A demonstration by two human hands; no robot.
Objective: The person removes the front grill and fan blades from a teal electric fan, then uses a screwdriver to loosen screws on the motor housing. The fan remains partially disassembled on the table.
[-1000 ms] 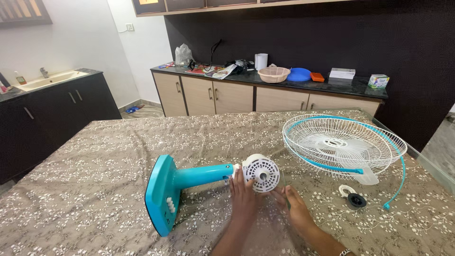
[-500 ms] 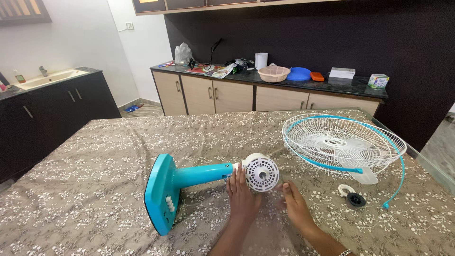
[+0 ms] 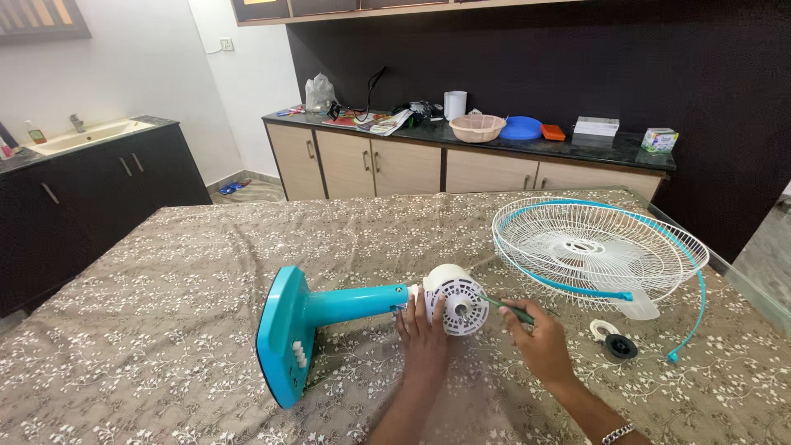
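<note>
teal plastic makes up the fan stand (image 3: 329,317), which is laid on its side on the patterned tablecloth (image 3: 165,330) near the middle of the table. its long axis runs left to right and a little away from the camera: the flat base (image 3: 280,334) is stood on edge at the left, and the white motor housing (image 3: 455,299) is carried at the right end, with its vented round face turned toward the camera.

the housing is steadied by the left hand (image 3: 424,334), whose fingers are spread open and pressed flat against the lower left of the vented face; nothing is enclosed by them. a green-handled screwdriver (image 3: 511,310) is pinched in the right hand (image 3: 540,338), with the fingers closed together around the handle. the shaft is pointed leftward, toward the right edge of the housing; whether the tip touches it cannot be told.

a white wire fan guard (image 3: 601,247) with a teal rim is seen to the right, well apart from the hands, with the pale blades lying inside it. a small white ring and black cap (image 3: 614,342) are placed just beside it, near the right hand. a counter with cupboards (image 3: 461,169) is seen behind the table.
</note>
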